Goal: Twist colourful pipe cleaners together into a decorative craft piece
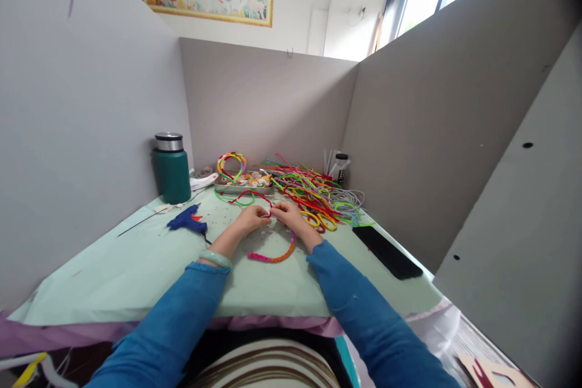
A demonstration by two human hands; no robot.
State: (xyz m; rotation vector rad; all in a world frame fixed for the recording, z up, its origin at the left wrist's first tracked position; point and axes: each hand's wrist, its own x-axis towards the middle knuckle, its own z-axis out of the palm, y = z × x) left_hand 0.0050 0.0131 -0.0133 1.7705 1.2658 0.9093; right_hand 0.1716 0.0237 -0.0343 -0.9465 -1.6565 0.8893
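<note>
Both my hands meet at the middle of the pale green table (113, 273). My left hand (251, 218) and my right hand (287, 214) are closed in a pinch on the top end of a curved band (277, 254) wrapped in pink, orange and red cord. The band arcs down from my fingers toward me and rests on the table. A pale green bangle (215, 258) sits on my left wrist. Both sleeves are blue.
A blue glue gun (186, 221) lies left of my hands. A green flask (171, 168) stands at the back left. A metal tray (243, 183) with small pieces and a coloured ring (231, 162) sits behind. A pile of coloured cords (313, 194) lies right, a black phone (386, 251) nearer.
</note>
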